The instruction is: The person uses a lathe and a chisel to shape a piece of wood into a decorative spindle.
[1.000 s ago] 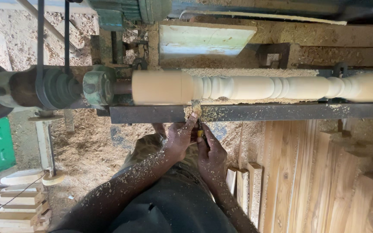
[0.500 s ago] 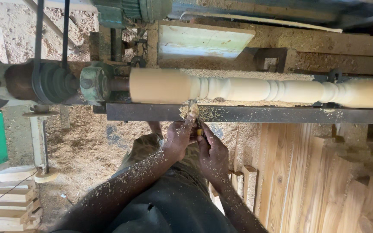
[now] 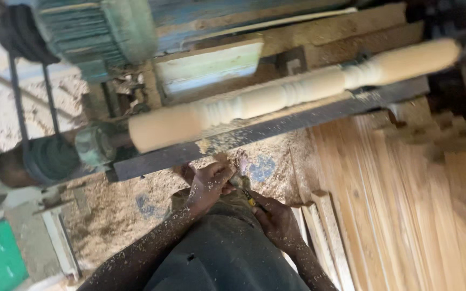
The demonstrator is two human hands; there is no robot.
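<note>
The spindle (image 3: pixel 297 91), pale turned wood, lay clamped in the lathe with its long axis running from the lower left, where the chuck (image 3: pixel 95 145) held its thick plain end, up to the right toward the far corner. Below it and parallel ran the dark tool rest (image 3: pixel 276 126), dusted with shavings.

Both hands sat just under that rest, near the spindle's thick left end. The left hand (image 3: pixel 208 186) was closed around the front of a chisel (image 3: pixel 238 183), knuckles up close beneath the rest's lower edge. The right hand (image 3: pixel 276 218) gripped the handle end further back, toward the person's body. So the wood lay up and away from the hands, across the rest, and the left hand was plainly the nearer one to it. The chisel's tip was hidden by fingers and chips; I couldn't tell whether it touched the wood.

Against the view half a second before, the spindle looked tilted rather than level, and the hands had kept much the same grip and place under the rest. Sawdust (image 3: pixel 114 215) covered the floor on the left, and stacked planks (image 3: pixel 405 205) stood to the right.
</note>
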